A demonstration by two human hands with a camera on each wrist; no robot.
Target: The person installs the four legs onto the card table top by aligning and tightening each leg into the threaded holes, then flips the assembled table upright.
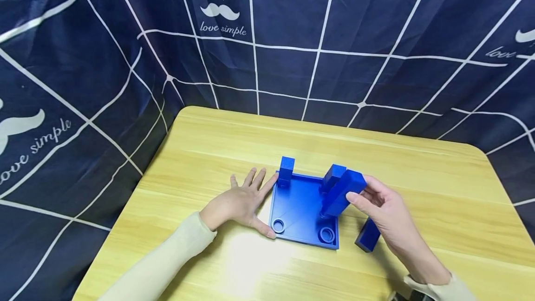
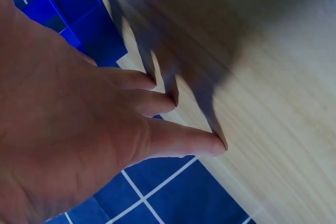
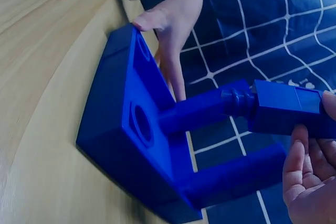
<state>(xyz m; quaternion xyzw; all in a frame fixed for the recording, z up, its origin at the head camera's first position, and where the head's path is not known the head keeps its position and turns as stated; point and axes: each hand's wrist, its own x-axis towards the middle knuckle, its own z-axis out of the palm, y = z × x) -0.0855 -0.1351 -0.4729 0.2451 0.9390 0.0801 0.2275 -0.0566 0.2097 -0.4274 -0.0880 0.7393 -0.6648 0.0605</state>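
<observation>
A square blue tabletop [image 1: 298,206] with a raised rim lies underside up on the table. Two blue legs stand on it, one at the back left corner [image 1: 286,169] and another at the back right [image 1: 333,178]. Ring sockets show at both front corners, left [image 1: 278,225] and right [image 1: 326,235]. My right hand [image 1: 388,212] pinches a third blue leg [image 3: 286,108] between thumb and fingers, tilted over the tabletop's right side, its threaded end [image 3: 239,102] pointing down toward the tabletop. My left hand [image 1: 242,202] spreads along the left edge, thumb at the front corner, index finger at the back.
Another blue leg [image 1: 368,236] lies on the wooden table [image 1: 200,152] just right of the tabletop, partly behind my right hand. Dark blue cloth [image 1: 288,73] with white lines hangs behind and to the left. A black device [image 1: 411,296] shows by my right sleeve.
</observation>
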